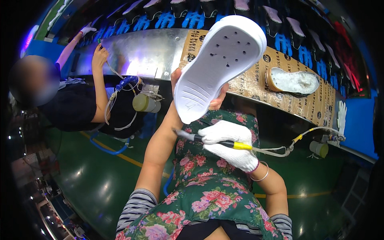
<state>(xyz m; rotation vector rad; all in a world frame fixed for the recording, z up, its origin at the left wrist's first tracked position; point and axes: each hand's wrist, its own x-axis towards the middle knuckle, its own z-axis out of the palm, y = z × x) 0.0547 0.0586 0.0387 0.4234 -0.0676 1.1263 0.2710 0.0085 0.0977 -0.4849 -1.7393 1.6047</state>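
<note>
My left hand grips a white shoe sole from beneath, with the thumb along one edge and fingertips curled over the other. The sole is tilted up, its inner face toward me, with several small dark holes at the wide far end and curved ridges near the heel. In a white knit glove, my right hand is closed round a slim brush with a dark handle, yellow tape and a clear hose at its back. The brush tip points left, just below the heel and apart from it.
Brown printed cardboard covers part of the metal bench. A tan-edged, sole-shaped holder with a crusty white surface rests on it. Behind runs a rack of shoes on blue supports. A co-worker sits at left. A glove hangs at right.
</note>
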